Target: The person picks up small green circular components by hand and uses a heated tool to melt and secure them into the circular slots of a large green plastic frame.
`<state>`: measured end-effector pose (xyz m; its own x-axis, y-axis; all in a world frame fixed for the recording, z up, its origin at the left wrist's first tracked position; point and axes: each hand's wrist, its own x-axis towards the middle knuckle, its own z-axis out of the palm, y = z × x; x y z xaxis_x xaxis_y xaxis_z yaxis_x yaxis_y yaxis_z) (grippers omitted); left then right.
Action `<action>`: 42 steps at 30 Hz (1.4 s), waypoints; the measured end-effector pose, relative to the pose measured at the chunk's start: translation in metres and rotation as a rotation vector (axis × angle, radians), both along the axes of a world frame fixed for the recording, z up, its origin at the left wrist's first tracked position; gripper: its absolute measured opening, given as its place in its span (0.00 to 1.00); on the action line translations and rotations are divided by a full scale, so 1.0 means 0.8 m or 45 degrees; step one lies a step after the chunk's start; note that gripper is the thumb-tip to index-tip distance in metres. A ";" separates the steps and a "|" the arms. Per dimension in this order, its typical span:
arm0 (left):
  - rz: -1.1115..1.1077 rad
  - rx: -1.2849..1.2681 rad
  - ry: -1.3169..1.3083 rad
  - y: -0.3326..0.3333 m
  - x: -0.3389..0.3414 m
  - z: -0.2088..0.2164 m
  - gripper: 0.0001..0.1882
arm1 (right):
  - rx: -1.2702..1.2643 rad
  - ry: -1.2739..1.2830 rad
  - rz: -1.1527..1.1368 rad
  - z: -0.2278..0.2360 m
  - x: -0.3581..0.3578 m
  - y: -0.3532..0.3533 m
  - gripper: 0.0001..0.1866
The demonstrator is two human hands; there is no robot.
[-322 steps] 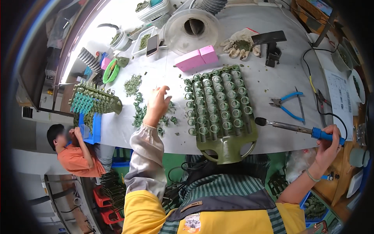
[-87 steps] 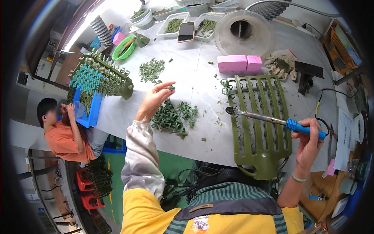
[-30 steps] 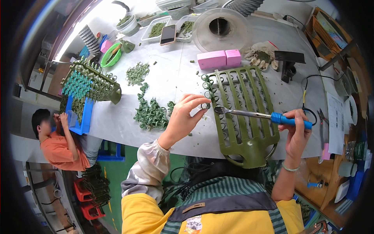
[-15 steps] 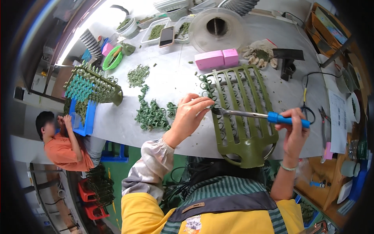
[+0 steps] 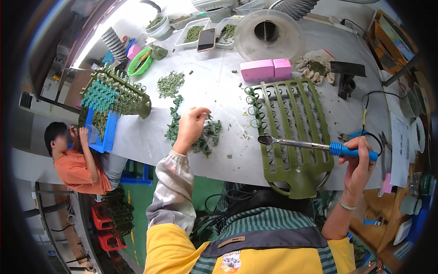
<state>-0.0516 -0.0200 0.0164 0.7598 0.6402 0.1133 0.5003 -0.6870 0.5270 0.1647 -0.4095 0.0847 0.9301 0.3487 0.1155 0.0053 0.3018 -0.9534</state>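
My left hand (image 5: 190, 130) is over a loose pile of dark green rings (image 5: 213, 132), fingertips pinched; whether a ring sits between them is hard to see. In my right hand (image 5: 357, 166) is a blue-handled soldering iron (image 5: 305, 144) with a metal shaft and a dark spoon-shaped tip. That tip hovers over the left edge of an olive-green slotted frame (image 5: 295, 176) lying flat on the table. Small green rings (image 5: 253, 107) stand along the frame's upper left bar, and more line its inner bars.
Pink blocks (image 5: 264, 69) and a large translucent cover with a hole (image 5: 269, 45) are behind the frame. A phone (image 5: 206, 39) leans by tubs of green bits. At left, a person (image 5: 77, 160) works beside a blue bin (image 5: 109, 132) and a ring-covered frame (image 5: 121, 93). Pliers (image 5: 385, 141) lie right.
My left hand has left the frame's edge and moved left to the ring pile. The soldering iron has shifted slightly right and down. The whole view has shifted a little.
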 end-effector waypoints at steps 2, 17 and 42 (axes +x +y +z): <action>0.006 -0.539 -0.169 -0.003 -0.003 0.010 0.15 | -0.015 -0.017 -0.017 0.000 0.000 -0.003 0.16; -0.539 -0.039 -0.400 -0.161 0.043 0.044 0.17 | -0.042 -0.017 -0.010 -0.014 -0.005 -0.008 0.16; -0.226 0.593 -0.110 -0.027 -0.014 0.005 0.13 | 0.052 -0.068 0.012 -0.004 -0.003 -0.024 0.16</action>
<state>-0.0625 -0.0413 0.0201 0.8275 0.3686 0.4236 0.3224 -0.9295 0.1790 0.1624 -0.4286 0.0815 0.9189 0.3513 0.1794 0.0530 0.3408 -0.9386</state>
